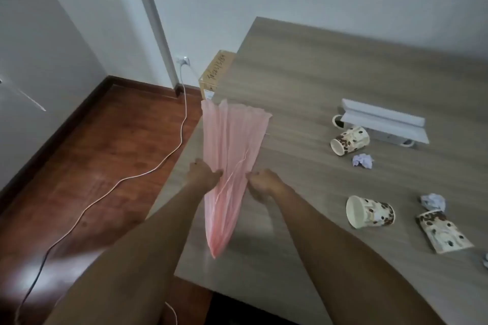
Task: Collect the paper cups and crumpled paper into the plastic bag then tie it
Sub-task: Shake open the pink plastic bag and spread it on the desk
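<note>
A pink plastic bag (pixel 232 145) is held flat and pleated above the wooden table (pixel 303 82), fanned wide at its far end and hanging narrow toward me. My left hand (pixel 203 175) pinches its left edge and my right hand (pixel 264 183) pinches its right edge, at about mid-length. Three patterned paper cups lie on their sides to the right: one (pixel 350 141) by a white box, one (pixel 369 211) nearer me, one flattened (pixel 443 232) at the far right. A crumpled paper ball (pixel 363 160) lies by the first cup, another (pixel 433 202) above the flattened cup.
A long white box (pixel 383 120) lies at the back right with a cup rim (pixel 337 121) showing behind it. A cardboard box (pixel 215 74) stands off the table's left edge. A white cable (pixel 148 169) runs over the wooden floor from a wall socket (pixel 183 60).
</note>
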